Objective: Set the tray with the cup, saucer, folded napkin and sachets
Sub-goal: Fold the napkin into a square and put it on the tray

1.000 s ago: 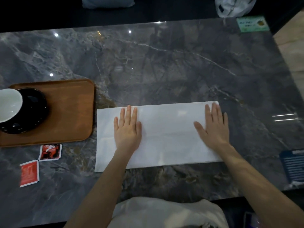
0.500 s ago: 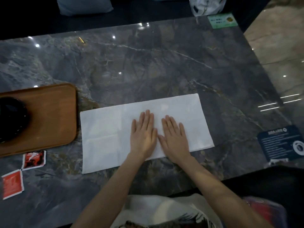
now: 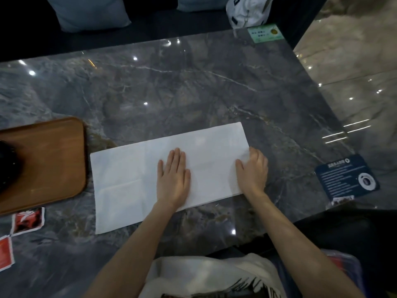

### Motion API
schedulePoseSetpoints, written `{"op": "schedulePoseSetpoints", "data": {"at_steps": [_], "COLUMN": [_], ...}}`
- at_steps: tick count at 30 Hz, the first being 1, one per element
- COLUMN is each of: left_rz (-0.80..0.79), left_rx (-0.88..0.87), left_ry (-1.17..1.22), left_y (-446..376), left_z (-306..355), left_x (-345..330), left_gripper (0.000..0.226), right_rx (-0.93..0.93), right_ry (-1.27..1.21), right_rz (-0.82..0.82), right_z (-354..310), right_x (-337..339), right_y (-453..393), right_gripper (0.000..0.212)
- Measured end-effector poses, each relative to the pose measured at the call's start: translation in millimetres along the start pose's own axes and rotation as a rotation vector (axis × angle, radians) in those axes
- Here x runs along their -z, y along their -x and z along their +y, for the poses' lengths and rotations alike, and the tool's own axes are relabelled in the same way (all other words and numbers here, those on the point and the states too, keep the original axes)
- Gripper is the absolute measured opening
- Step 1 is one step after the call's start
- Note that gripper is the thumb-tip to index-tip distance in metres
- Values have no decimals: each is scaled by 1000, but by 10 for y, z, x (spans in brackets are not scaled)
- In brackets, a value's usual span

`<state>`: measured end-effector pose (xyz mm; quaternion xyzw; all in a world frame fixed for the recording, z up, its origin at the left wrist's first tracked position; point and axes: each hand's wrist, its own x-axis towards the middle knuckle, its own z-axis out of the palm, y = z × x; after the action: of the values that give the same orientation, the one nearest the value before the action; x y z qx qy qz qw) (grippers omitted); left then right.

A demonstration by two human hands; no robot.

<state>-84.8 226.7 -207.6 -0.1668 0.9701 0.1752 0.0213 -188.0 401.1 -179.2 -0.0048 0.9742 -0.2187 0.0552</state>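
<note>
A white napkin point(image 3: 129, 179), folded into a long strip, lies flat on the dark marble table point(image 3: 193, 93). My left hand point(image 3: 173, 179) presses flat on its middle, fingers together. At the napkin's right end my right hand point(image 3: 253, 171) curls its fingers around the edge and pinches it. The wooden tray point(image 3: 53, 160) sits at the left edge, with the black saucer point(image 3: 6, 166) on it, mostly cut off; the cup is out of view. Two red sachets point(image 3: 28, 220) point(image 3: 4, 253) lie on the table below the tray.
A dark blue card point(image 3: 347, 177) lies near the table's right front corner and a green card point(image 3: 265, 34) at the far right corner. Cushions point(image 3: 90, 14) and a white bag point(image 3: 247, 11) sit beyond the far edge. The table's right edge drops to a shiny floor.
My right hand slid from the napkin's middle to its right end and took hold of the edge. My left hand stayed pressed at the middle. The view shifted right, hiding most of the saucer.
</note>
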Motion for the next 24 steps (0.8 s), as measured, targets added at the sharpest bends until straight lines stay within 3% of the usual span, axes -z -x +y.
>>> {"op": "schedulePoseSetpoints", "data": {"at_steps": [4, 10, 15, 19, 22, 24], "left_rz": [71, -10, -59, -153, -242, -212], "left_rx": [23, 90, 91, 106, 154, 177], "left_ry": [-68, -60, -76, -69, 39, 210], "left_y": [106, 172, 170, 152, 106, 75], "left_z": [1, -10, -19, 1, 55, 134], "left_x": [5, -13, -6, 57, 223, 406], "left_gripper": [57, 65, 70, 65, 53, 51], "right_rx": [-160, -285, -266, -212, -108, -26], "right_ry": [-17, -201, -271, -429, -465, -503], "right_rz": [-81, -232, -368, -431, -478, -488], "right_z": [-116, -124, -177, -338, -519, -655], "right_x": [85, 171, 316, 459, 596, 672], "right_y": [-207, -405, -473, -436, -350, -287], "right_gripper": [54, 42, 23, 23, 27, 25]}}
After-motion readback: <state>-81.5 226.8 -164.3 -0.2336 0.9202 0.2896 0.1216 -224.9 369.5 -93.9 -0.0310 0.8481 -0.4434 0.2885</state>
